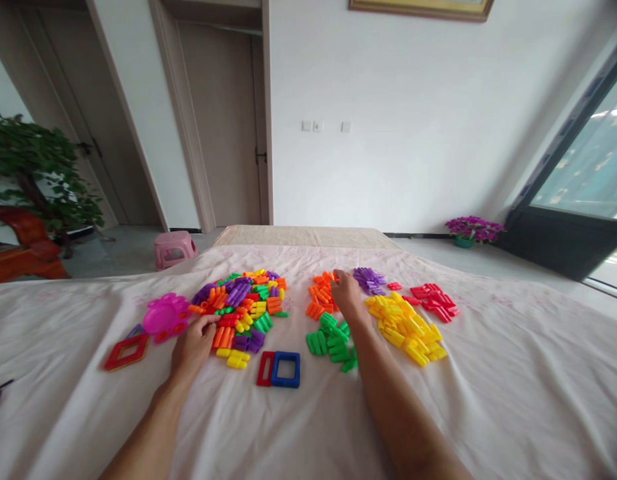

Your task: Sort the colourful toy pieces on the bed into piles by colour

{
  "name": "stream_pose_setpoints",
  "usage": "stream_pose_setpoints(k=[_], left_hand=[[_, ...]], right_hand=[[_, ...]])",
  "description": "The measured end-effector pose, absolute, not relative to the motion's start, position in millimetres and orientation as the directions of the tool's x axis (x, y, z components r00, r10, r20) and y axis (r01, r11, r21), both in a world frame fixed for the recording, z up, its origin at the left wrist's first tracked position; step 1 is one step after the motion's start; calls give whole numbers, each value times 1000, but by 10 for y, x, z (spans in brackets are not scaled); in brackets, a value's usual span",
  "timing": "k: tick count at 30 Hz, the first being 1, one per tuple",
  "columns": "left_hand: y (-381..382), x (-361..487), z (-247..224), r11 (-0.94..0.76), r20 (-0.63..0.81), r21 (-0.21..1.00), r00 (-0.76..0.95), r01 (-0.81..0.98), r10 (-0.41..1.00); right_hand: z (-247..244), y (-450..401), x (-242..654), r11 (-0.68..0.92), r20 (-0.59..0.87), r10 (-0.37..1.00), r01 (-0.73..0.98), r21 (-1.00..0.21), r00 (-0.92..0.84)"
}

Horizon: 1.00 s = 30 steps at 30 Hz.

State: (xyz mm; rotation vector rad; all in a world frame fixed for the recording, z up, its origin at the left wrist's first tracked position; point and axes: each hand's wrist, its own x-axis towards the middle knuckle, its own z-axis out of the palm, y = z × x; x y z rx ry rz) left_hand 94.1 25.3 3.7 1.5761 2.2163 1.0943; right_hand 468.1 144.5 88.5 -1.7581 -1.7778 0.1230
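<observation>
My left hand (195,341) rests at the near left edge of a mixed pile of bullet-shaped plastic toy blocks (245,303) in orange, purple, green, yellow and red. Its fingers are curled together against the pile, and what they hold, if anything, is hidden. My right hand (346,293) reaches over the far right side of a group of orange blocks (321,293), its fingers closed around an orange block. Near that wrist lie green blocks (328,335) on the left and yellow blocks (404,327) on the right. Purple blocks (369,280) sit just beyond the hand.
Red blocks (435,301) lie at the right. A blue square frame (287,385) overlaps a red frame (264,370) in front. At left are a pink flower-shaped dish (164,316) and a red pointed frame (127,352). A pink stool (174,249) stands beyond the cloth-covered table (488,400).
</observation>
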Motion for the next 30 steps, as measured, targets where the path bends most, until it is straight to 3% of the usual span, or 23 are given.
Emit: stream_pose_setpoints(k=[4, 10, 17, 26, 30], left_hand=[[263, 936, 16, 165, 223, 675, -412, 719, 883], [249, 948, 21, 149, 224, 695, -410, 703, 884], [237, 971, 63, 141, 238, 694, -411, 706, 880], [227, 989, 91, 157, 224, 690, -414, 707, 882], [223, 981, 95, 150, 221, 685, -399, 713, 890]], right_hand=[[898, 1432, 4654, 151, 379, 922, 834, -531, 75], [785, 1218, 4158, 453, 378, 881, 740, -497, -286], [564, 978, 3745, 703, 304, 709, 609, -367, -636], [582, 897, 3705, 582, 199, 813, 758, -294, -547], [653, 937, 3769, 516, 229, 856, 784, -344, -463]])
